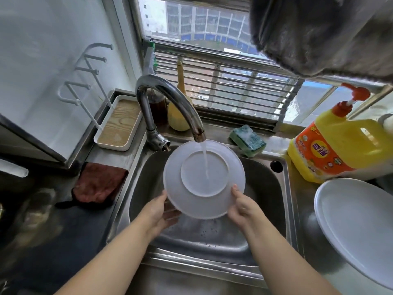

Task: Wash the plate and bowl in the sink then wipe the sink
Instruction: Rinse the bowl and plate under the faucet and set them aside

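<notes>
Rinsing the underside of a translucent white bowl (pixel 204 179) held tilted over the sink (pixel 263 188), under the stream from the faucet (pixel 170 96). The left hand (pixel 161 211) and right hand (pixel 242 206) each grip an opposite lower edge of the rim, fingers curled behind it. Good practice is probably to rotate the bowl so water sweeps the whole base ring, keeping the grip firm on the wet rim. A white plate (pixel 357 226) rests on the steel counter at right, below a yellow detergent bottle (pixel 331 143); a soapy sponge (pixel 247 140) lies on the ledge under the barred window, a brown cloth (pixel 97 184) at left.
</notes>
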`<action>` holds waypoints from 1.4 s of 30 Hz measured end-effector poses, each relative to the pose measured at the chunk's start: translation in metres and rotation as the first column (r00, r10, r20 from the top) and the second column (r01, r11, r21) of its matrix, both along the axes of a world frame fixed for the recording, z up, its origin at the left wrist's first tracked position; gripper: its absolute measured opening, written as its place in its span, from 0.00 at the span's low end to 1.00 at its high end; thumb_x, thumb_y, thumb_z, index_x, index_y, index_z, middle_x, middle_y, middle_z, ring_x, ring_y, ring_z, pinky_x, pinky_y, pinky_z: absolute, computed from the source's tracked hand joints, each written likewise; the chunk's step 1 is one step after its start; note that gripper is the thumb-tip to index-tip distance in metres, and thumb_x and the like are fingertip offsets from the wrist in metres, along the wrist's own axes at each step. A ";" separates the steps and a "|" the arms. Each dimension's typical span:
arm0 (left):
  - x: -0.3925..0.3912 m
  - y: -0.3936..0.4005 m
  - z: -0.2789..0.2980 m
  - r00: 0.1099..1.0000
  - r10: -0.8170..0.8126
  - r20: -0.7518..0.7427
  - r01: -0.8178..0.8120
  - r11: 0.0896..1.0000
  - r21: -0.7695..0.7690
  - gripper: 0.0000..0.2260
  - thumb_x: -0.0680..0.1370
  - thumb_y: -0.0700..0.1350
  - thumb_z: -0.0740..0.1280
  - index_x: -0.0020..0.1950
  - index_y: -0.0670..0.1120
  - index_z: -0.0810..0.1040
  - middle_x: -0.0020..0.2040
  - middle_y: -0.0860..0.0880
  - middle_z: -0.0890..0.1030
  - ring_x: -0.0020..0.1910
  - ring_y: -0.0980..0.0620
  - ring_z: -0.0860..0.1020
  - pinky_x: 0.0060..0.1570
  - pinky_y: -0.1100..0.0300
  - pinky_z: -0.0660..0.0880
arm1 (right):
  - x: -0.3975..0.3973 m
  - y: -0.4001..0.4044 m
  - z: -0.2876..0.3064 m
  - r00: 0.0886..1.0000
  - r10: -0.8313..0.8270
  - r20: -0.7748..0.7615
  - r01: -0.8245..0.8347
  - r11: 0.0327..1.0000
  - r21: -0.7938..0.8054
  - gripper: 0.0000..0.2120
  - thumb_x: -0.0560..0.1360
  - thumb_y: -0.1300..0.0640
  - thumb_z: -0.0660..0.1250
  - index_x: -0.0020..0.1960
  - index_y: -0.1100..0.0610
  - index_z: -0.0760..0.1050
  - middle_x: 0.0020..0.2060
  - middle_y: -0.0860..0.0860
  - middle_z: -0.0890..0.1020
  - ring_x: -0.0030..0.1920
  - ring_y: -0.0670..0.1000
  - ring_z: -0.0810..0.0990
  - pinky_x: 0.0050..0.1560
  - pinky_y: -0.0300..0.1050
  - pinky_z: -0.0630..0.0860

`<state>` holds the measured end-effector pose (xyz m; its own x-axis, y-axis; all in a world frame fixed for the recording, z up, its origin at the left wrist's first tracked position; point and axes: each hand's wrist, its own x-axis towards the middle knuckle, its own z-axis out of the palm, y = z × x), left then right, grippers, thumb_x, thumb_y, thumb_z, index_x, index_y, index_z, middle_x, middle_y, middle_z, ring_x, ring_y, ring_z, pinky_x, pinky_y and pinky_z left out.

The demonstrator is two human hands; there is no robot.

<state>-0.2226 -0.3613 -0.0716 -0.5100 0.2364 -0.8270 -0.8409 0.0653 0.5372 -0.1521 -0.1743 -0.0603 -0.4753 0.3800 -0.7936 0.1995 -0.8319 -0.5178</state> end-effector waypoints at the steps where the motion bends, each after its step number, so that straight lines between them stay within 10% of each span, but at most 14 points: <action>1: 0.002 0.000 0.004 0.999 0.035 -0.022 -0.035 0.999 0.032 0.13 0.83 0.49 0.56 0.57 0.42 0.75 0.45 0.42 0.82 0.46 0.44 0.80 0.44 0.50 0.75 | 0.001 -0.002 -0.001 0.999 -0.039 -0.016 0.038 0.996 -0.077 0.17 0.81 0.58 0.57 0.66 0.66 0.68 0.56 0.61 0.78 0.49 0.57 0.78 0.56 0.55 0.71; 6: 0.000 0.000 0.034 0.967 0.090 -0.240 -0.065 0.992 0.107 0.05 0.80 0.36 0.60 0.51 0.40 0.75 0.46 0.42 0.82 0.45 0.47 0.80 0.43 0.55 0.77 | 0.013 -0.010 -0.004 0.997 -0.052 -0.061 0.033 0.957 -0.288 0.14 0.81 0.57 0.56 0.63 0.63 0.70 0.54 0.63 0.80 0.58 0.61 0.76 0.66 0.62 0.67; 12: 0.011 -0.008 0.069 0.898 0.004 -0.441 0.019 0.999 0.048 0.05 0.79 0.36 0.62 0.49 0.43 0.77 0.42 0.48 0.84 0.43 0.52 0.83 0.38 0.61 0.79 | 0.011 -0.021 -0.001 0.999 0.045 -0.017 -0.048 0.958 -0.282 0.15 0.80 0.56 0.61 0.60 0.65 0.74 0.43 0.61 0.85 0.39 0.57 0.85 0.32 0.52 0.82; 16: 0.020 -0.015 0.064 0.941 0.046 -0.336 -0.024 0.997 0.070 0.05 0.79 0.35 0.61 0.51 0.42 0.76 0.45 0.45 0.85 0.45 0.48 0.83 0.42 0.55 0.80 | 0.021 -0.015 0.002 0.994 0.106 -0.026 -0.109 0.975 -0.191 0.17 0.79 0.55 0.62 0.63 0.63 0.73 0.52 0.60 0.83 0.52 0.59 0.82 0.44 0.56 0.82; 26: 0.020 0.017 0.034 0.992 0.123 0.000 -0.122 0.986 0.112 0.10 0.83 0.40 0.55 0.49 0.41 0.74 0.39 0.42 0.80 0.36 0.48 0.79 0.25 0.61 0.78 | 0.039 0.009 0.054 0.965 0.156 -0.210 -0.110 0.970 0.216 0.13 0.76 0.63 0.63 0.60 0.58 0.73 0.48 0.57 0.83 0.45 0.54 0.83 0.38 0.46 0.82; 37: -0.026 0.070 0.044 0.997 0.072 0.011 -0.072 0.963 0.261 0.14 0.84 0.38 0.49 0.61 0.42 0.72 0.47 0.43 0.79 0.43 0.48 0.77 0.40 0.52 0.74 | 0.068 0.022 0.037 0.953 -0.136 -0.269 0.130 0.991 -0.041 0.15 0.71 0.68 0.63 0.55 0.56 0.75 0.46 0.56 0.84 0.50 0.55 0.81 0.39 0.47 0.83; 42: -0.027 0.086 0.053 0.987 0.122 -0.100 -0.092 0.961 0.261 0.08 0.82 0.40 0.57 0.45 0.43 0.71 0.45 0.43 0.79 0.41 0.47 0.78 0.39 0.51 0.75 | 0.061 0.025 0.018 0.948 -0.123 -0.293 0.112 0.992 -0.055 0.19 0.73 0.67 0.60 0.63 0.59 0.72 0.50 0.56 0.83 0.52 0.53 0.82 0.44 0.46 0.82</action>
